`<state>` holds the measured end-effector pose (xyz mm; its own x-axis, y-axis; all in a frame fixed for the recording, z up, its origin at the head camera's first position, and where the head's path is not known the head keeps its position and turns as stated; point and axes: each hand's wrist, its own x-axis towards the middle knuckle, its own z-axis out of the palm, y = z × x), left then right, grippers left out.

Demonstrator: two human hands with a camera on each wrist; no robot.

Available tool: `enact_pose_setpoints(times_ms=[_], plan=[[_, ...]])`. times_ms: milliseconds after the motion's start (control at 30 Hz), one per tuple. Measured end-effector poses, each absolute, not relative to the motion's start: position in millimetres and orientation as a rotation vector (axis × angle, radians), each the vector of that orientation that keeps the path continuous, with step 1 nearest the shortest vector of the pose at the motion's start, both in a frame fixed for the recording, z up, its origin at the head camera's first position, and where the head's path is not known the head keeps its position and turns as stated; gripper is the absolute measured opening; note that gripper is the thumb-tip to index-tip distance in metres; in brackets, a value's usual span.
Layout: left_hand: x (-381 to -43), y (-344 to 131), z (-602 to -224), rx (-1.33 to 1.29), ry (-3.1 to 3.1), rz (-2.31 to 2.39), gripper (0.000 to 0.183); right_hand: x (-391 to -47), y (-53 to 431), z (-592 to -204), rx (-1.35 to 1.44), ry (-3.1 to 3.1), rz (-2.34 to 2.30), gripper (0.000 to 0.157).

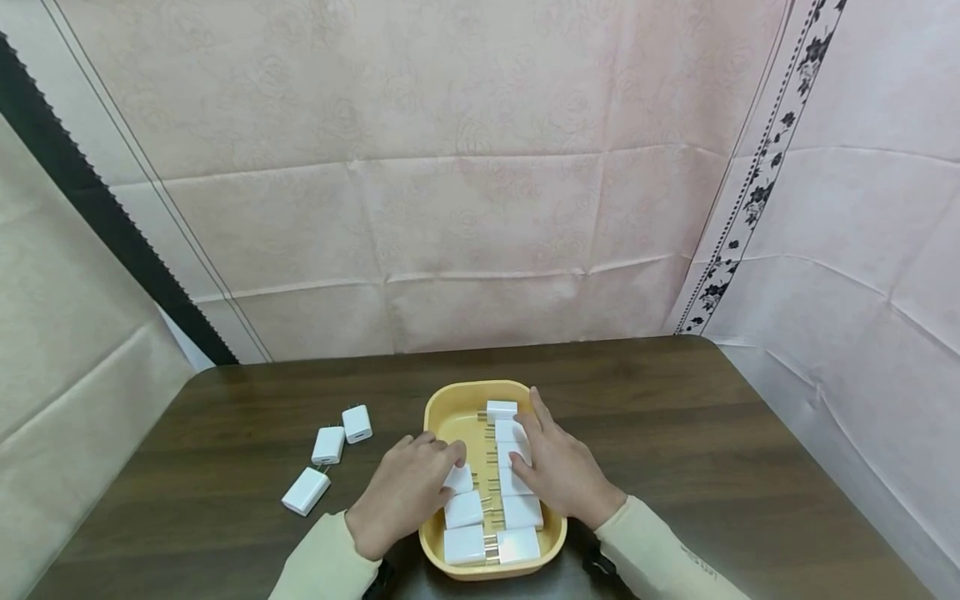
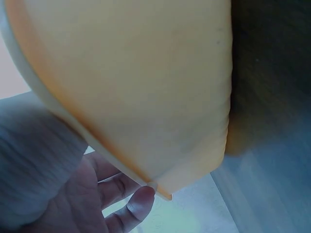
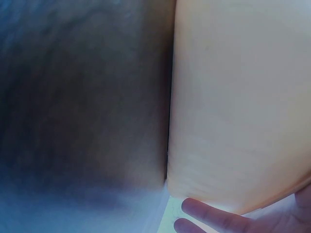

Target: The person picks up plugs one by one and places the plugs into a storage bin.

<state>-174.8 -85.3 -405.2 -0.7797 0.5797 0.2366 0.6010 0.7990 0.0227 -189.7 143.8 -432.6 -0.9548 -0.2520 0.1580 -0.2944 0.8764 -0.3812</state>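
A yellow tray (image 1: 468,402) on the table holds two rows of white plug chargers, their metal prongs pointing inward. My left hand (image 1: 408,492) reaches over the tray's left side, its index finger and thumb bent about the uppermost charger (image 1: 459,479) of the left row. Two more chargers, a middle one (image 1: 463,509) and a lowest one (image 1: 464,545), lie below it. My right hand (image 1: 566,471) lies over the right rim, fingers extended along the right row and touching its chargers (image 1: 521,511). Both wrist views show mostly the tray's outer wall (image 2: 146,73), with fingers at the rim.
Left of the tray, three loose white chargers lie on the dark wooden table (image 1: 225,467): an upper one (image 1: 357,423), a middle one (image 1: 327,445) and a lower one (image 1: 306,492). Pale patterned cloth (image 1: 480,208) hangs behind the table and at both sides.
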Motion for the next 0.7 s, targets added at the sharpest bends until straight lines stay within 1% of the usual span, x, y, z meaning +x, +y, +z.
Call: enact_pose_setpoints(times_ms=[700], plan=[[-176.0,-83.4,-405.9,-0.936,-2.788,-0.159,0.03,-189.9,143.5,-431.1,0.447,-2.927,0.621,0.053]])
